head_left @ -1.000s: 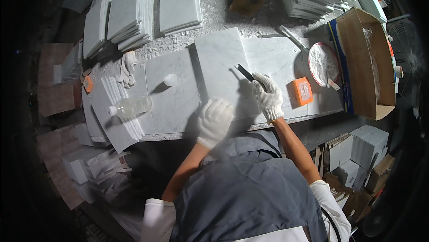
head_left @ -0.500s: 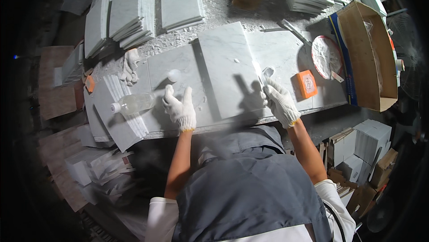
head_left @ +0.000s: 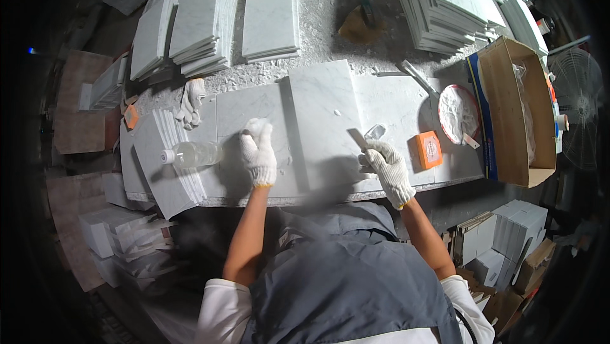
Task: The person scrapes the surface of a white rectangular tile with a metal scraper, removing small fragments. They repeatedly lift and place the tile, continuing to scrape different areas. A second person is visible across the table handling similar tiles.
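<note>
Both my hands wear white knit gloves with yellow cuffs. My left hand (head_left: 258, 153) has its thumb and fingers closed round a small round whitish piece (head_left: 257, 126), mostly covered by the glove, over a flat marble tile. My right hand (head_left: 387, 169) grips a flat, grey, blade-like tool (head_left: 358, 140), which points up and left over the edge of a raised marble slab (head_left: 323, 109). Beside its fingertips lies a small shiny clear piece (head_left: 375, 131), whose kind I cannot make out. A small white chip (head_left: 337, 113) rests on the slab.
Left of my left hand, a clear bottle (head_left: 197, 154) lies across stacked tiles (head_left: 162, 169). A crumpled glove (head_left: 190, 103) sits behind it. On the right are an orange box (head_left: 429, 150), a red-rimmed tub of white paste (head_left: 459, 115) and an open cardboard box (head_left: 511, 112). Tile stacks (head_left: 438, 7) stand at the back.
My left hand has closed its fingers round the small whitish piece. My right hand has shifted slightly left and turned, bringing the grey blade into sight. The whole view has tilted upward.
</note>
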